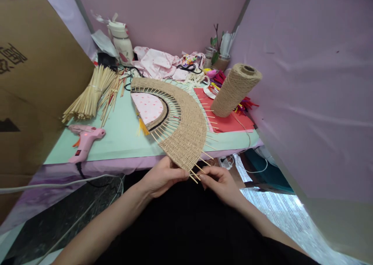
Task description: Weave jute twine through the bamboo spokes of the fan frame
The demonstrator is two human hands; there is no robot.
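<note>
A woven fan-shaped piece [194, 125] of tan twine on thin wooden sticks lies over the table's front edge. Its inner half-round is pink dotted cloth [148, 107] with a black cord border and a yellow tassel [143, 126]. My left hand [167, 175] grips the near corner of the weave, thumb on top. At the stick ends just right of it, the fingers of my right hand [218, 181] are pinched together. What they pinch looks like a thin strand of twine, mostly hidden by the fingertips. A large twine spool [235, 89] stands tilted on red sheets at the right.
On the left are a pink glue gun [86, 138] with its cord, a bundle of sticks [92, 92] and a cardboard box [37, 82]. Along the back stand a white bottle [122, 45], crumpled pink cloth [155, 61] and a potted plant [220, 59]. Cables hang below the table.
</note>
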